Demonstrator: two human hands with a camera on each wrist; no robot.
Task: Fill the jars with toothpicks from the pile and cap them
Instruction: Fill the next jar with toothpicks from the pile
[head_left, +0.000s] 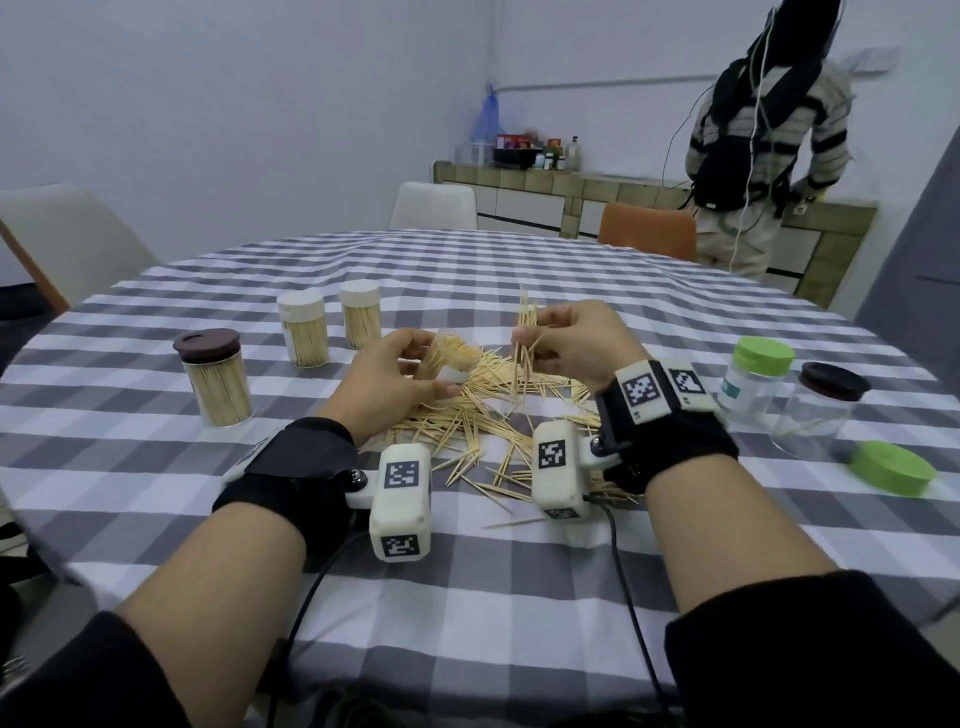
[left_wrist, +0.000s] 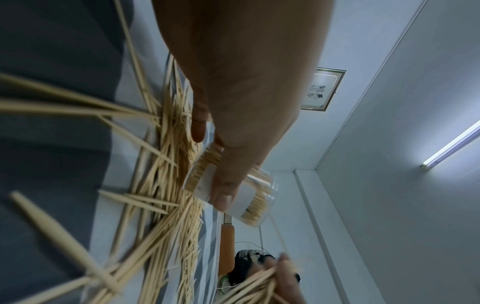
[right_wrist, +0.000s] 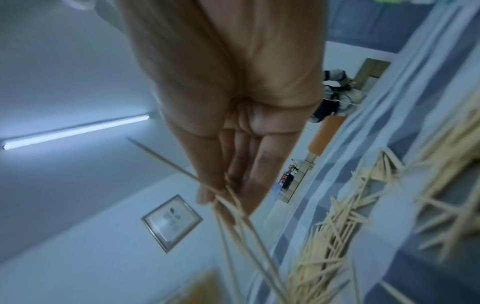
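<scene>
The clear plastic jar packed with toothpicks (head_left: 451, 358) is tilted above the loose pile of pale wooden toothpicks (head_left: 483, 415) on the grey-and-white checked tabletop (head_left: 467, 582), mouth toward the right; the left hand (head_left: 387, 382) curls round it, thumb on its white label; just right of the jar, the right hand (head_left: 569, 345) pinches an upright bunch of toothpicks (head_left: 524, 338) in raised fingertips; three capped full jars (head_left: 306, 332) stand left of the pile.
</scene>
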